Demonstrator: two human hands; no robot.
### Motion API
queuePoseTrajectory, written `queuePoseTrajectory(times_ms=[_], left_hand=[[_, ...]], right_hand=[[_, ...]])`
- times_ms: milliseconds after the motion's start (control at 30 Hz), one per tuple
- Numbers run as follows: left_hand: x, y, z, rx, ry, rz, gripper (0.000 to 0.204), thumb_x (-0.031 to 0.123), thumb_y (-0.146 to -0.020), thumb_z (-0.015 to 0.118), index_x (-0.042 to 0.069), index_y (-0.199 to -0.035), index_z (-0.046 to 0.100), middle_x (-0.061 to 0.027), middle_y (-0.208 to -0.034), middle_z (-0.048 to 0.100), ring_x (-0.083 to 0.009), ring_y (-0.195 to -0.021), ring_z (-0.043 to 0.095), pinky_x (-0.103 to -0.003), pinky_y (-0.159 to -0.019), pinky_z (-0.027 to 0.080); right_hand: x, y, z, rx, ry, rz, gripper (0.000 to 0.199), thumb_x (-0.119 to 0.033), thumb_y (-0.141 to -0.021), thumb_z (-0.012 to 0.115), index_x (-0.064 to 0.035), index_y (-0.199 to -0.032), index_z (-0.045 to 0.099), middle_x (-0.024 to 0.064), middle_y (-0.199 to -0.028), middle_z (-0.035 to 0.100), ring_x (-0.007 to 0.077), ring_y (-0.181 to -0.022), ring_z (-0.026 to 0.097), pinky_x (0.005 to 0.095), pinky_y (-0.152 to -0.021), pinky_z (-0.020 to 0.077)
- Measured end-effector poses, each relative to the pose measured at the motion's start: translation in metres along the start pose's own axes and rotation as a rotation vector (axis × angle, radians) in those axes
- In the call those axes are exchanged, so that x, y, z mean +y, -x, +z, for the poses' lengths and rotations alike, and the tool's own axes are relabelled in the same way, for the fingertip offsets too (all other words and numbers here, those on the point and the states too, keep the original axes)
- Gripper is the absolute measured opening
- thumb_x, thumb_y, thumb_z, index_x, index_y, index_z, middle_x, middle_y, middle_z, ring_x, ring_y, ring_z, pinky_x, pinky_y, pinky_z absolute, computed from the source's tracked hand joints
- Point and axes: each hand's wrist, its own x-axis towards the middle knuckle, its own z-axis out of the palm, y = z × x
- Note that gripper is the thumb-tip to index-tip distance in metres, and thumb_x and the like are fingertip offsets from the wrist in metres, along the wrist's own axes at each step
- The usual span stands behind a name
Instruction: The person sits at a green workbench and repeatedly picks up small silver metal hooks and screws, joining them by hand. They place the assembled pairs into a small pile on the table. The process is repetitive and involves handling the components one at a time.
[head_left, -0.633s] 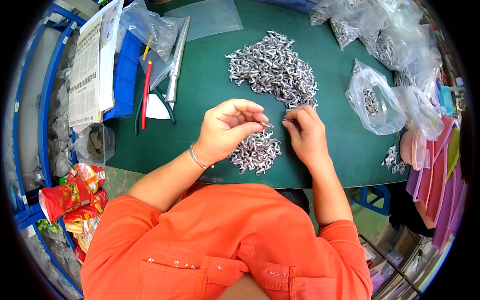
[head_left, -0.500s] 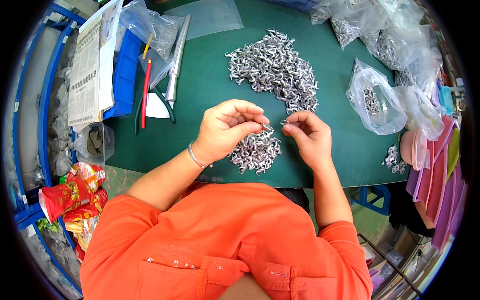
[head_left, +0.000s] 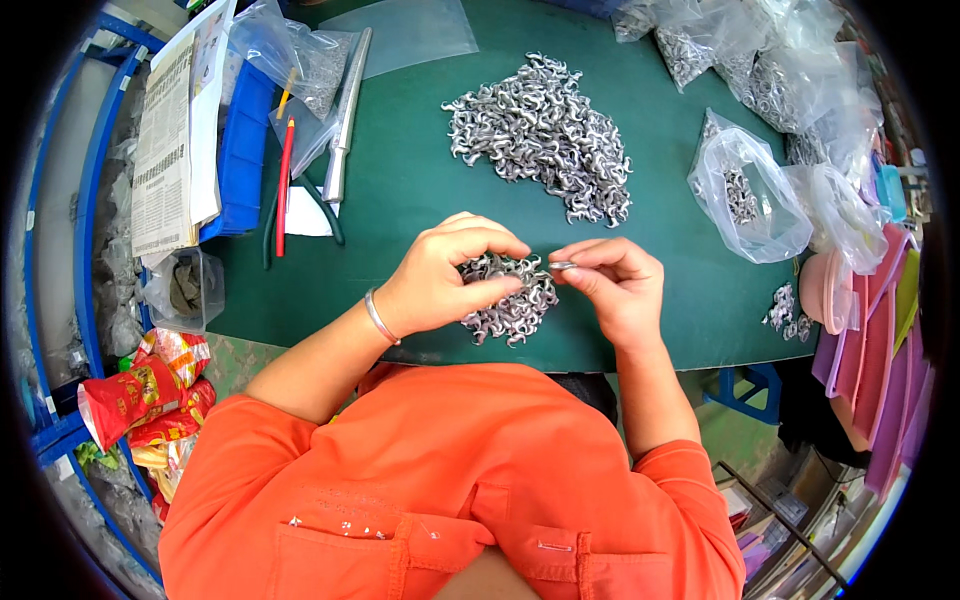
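Between the thumb and fingertips of my right hand (head_left: 617, 285) is a small silver metal piece (head_left: 562, 265); its exact shape is too small to make out. My left hand (head_left: 445, 270), with a metal bangle (head_left: 380, 316) on the wrist, is open, thumb and fingers apart, above the left side of a small pile of curved silver metal pieces (head_left: 512, 322). Part of that pile lies hidden behind the hand. Farther off on the green table (head_left: 400, 160) is a larger heap of similar S-shaped pieces (head_left: 540, 135).
At the left lie a tapered metal rod (head_left: 347, 120), a red pencil (head_left: 286, 190), dark-handled pliers (head_left: 333, 222) and a blue bin (head_left: 245, 150). An open plastic bag (head_left: 750, 225) with metal pieces stands at the right, near a pink container (head_left: 822, 295) and several filled bags (head_left: 775, 95).
A silver piece was at my left fingertips; those fingers have now parted and hold nothing. My right hand has shifted slightly lower, with a silver piece in its pinch.
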Motion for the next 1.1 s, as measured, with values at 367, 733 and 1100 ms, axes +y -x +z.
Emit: queuePoseTrajectory(times_ms=[367, 733, 1100], left_hand=[[-0.009, -0.003, -0.008, -0.161, -0.129, -0.008, 0.007, 0.002, -0.076, 0.07, 0.003, -0.083, 0.067, -0.008, -0.087, 0.066, -0.0236, -0.081, 0.063, -0.033, -0.074, 0.05], [-0.044, -0.059, 0.04, 0.02, -0.536, 0.176, 0.019, 0.005, -0.075, 0.072, 0.002, -0.092, 0.063, -0.0109, -0.092, 0.058, -0.0311, -0.086, 0.058, -0.04, -0.075, 0.049], [-0.034, -0.048, 0.037, 0.036, -0.29, 0.082, 0.009, 0.0, -0.079, 0.069, 0.0, -0.085, 0.062, -0.0107, -0.083, 0.058, -0.0247, -0.073, 0.063, -0.033, -0.069, 0.053]], right_hand=[[0.008, -0.03, -0.017, 0.04, 1.279, -0.304, 0.025, 0.007, -0.074, 0.061, -0.0024, -0.095, 0.07, 0.0126, -0.09, 0.06, 0.0313, -0.086, 0.061, 0.0389, -0.073, 0.0512], [-0.004, -0.016, -0.018, -0.033, 1.361, -0.278, 0.017, 0.003, -0.074, 0.065, -0.0021, -0.091, 0.065, 0.0115, -0.085, 0.058, 0.032, -0.079, 0.058, 0.0409, -0.073, 0.0494], [0.003, 0.004, -0.022, 0.214, 0.189, 0.165, 0.014, 0.008, -0.084, 0.067, 0.0049, -0.097, 0.067, 0.0095, -0.095, 0.07, 0.0146, -0.084, 0.068, 0.0254, -0.075, 0.0559]])
